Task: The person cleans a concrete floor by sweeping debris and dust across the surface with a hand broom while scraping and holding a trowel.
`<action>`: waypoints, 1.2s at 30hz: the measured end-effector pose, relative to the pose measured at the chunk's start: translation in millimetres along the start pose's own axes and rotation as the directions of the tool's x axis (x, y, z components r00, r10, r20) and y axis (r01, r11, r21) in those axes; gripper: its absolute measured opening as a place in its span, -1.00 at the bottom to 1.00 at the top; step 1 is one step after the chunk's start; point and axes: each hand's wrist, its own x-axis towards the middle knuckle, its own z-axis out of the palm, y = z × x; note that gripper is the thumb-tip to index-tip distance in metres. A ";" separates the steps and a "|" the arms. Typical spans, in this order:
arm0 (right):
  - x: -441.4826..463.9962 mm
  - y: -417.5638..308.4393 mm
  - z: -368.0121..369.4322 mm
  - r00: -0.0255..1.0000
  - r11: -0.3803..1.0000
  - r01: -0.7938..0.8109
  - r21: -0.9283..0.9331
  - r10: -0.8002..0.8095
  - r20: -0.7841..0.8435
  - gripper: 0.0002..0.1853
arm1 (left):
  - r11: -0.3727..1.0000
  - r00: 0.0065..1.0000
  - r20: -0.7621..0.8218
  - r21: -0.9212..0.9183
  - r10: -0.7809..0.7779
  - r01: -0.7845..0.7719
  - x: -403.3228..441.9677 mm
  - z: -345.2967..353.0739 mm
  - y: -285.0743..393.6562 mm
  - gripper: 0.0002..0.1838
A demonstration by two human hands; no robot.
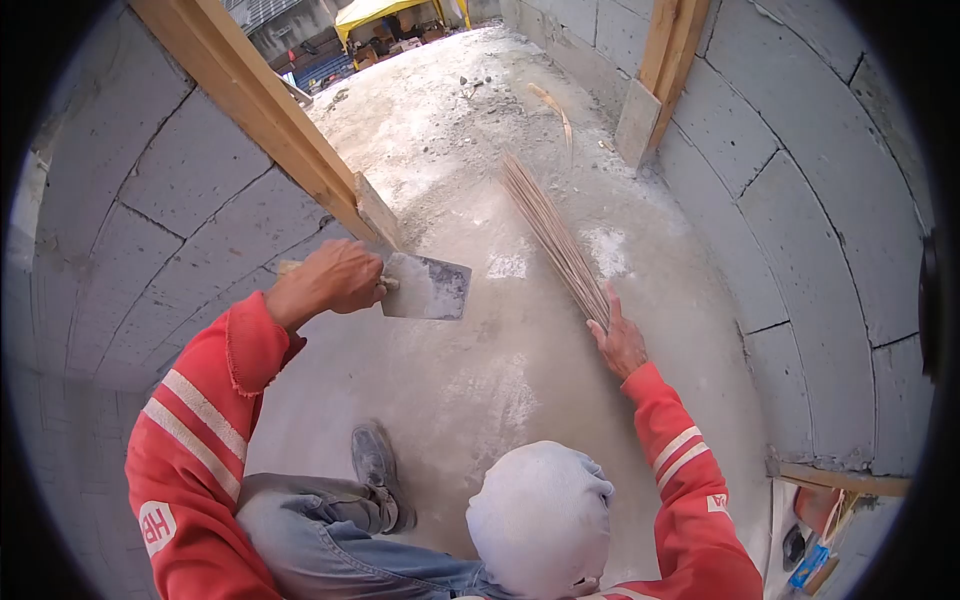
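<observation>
My left hand is closed round the handle of a trowel, whose flat blade is smeared with grey mortar. The blade points right and is held near the foot of the left wooden door frame. On the other side, my right hand grips the lower end of a stick broom, a bundle of thin brown sticks. Its far tips point up and left, toward the doorway. Whether the tips touch the floor I cannot tell.
Grey block walls rise on both sides. Wooden posts frame the opening. Dusty concrete floor carries pale patches, with rubble beyond. A yellow canopy stands outside. My boot is below; a blue item lies lower right.
</observation>
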 end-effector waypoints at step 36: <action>-52.0 -181.4 169.8 0.859 0.859 -0.428 0.281 0.483 -0.169 -0.14 | 0.258 0.887 -0.461 -0.858 -0.005 -0.444 81.8 -37.1 -96.6 -0.56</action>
